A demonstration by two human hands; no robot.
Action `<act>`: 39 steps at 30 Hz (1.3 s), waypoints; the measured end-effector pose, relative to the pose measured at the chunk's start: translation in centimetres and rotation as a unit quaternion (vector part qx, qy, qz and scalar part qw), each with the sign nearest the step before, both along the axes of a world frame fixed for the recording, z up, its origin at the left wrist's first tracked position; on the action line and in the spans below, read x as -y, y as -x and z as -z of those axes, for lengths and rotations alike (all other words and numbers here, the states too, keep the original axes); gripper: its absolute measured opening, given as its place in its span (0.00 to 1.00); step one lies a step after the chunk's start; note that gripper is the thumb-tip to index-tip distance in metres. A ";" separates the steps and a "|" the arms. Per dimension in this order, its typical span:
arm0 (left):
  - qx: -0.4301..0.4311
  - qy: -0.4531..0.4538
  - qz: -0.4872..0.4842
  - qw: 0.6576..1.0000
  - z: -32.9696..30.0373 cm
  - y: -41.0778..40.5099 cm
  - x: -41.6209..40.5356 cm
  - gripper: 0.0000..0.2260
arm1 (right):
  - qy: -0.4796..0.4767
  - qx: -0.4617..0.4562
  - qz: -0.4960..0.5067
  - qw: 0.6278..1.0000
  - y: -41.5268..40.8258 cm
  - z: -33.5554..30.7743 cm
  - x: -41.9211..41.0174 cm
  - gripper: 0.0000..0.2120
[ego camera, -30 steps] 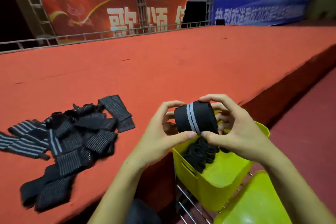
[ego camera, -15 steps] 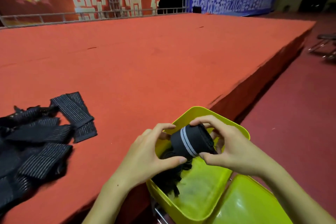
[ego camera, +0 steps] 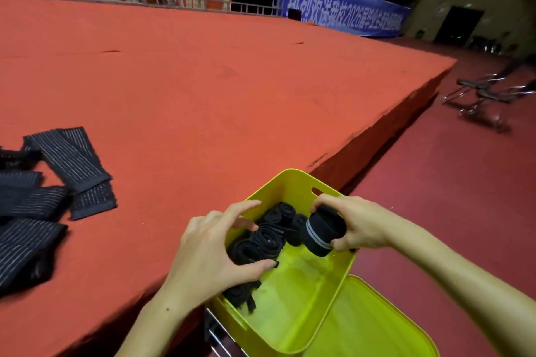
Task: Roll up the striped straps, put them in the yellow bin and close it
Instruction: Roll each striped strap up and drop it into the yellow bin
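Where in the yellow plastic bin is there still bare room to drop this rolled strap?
The yellow plastic bin has bare floor at its near end, between the black rolled straps and the near wall. The far end is crowded with rolls, under the right hand gripping the striped roll.

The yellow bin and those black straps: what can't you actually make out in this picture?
- Yellow bin, head view: the left hand covers its near-left rim and some rolled straps inside, so no count.
- Roll in the right hand: fingers hide its far side.
- Loose straps on the red platform: cut off by the left edge.
- Lid: cut off at the bottom.
- Banner lettering: blurred.
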State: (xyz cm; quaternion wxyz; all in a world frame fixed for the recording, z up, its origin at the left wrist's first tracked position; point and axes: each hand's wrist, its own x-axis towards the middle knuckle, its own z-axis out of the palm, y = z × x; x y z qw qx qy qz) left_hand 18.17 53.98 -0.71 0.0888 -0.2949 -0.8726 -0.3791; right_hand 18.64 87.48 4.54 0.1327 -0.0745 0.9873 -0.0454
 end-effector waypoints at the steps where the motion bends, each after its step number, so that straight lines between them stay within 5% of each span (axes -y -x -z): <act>1: -0.007 0.005 -0.004 1.000 0.2 0.0 -0.1 0.41 | -0.036 0.002 -0.005 0.999 0.5 0.2 0.0 0.34; 7: -0.031 0.044 -0.019 0.998 1.1 0.1 -0.3 0.43 | -0.204 0.014 -0.023 0.979 2.9 1.9 0.5 0.39; 19: -0.015 0.022 -0.045 0.999 1.3 -0.1 -0.4 0.38 | -0.295 0.070 -0.056 0.951 3.8 1.6 1.2 0.37; 39: -0.011 0.022 -0.040 0.999 1.5 -0.2 -0.1 0.36 | -0.261 0.106 -0.077 0.956 6.2 6.1 1.9 0.48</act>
